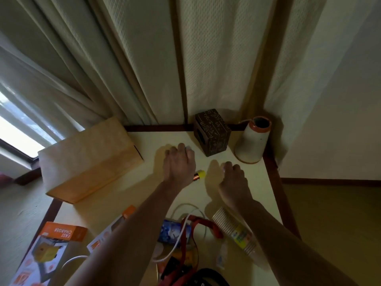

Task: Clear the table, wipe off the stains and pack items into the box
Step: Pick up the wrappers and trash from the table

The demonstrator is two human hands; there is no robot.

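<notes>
The left hand's (179, 164) fingers (181, 148) reach forward and down to the desk (156, 139), a small pale thing at their tips; whether they grip it cannot be told. The right hand's (233, 178) fingers (227, 165) curl under, and their hold is hidden. A yellow and copper battery (199, 175) lies between the two wrists, just beside the left one. The cardboard box (88, 159) stands closed at the desk's left edge. Ahead sit a dark patterned tissue box (212, 132) and a pale pot (252, 139). A stack of paper cups (233, 230) lies under the right forearm.
</notes>
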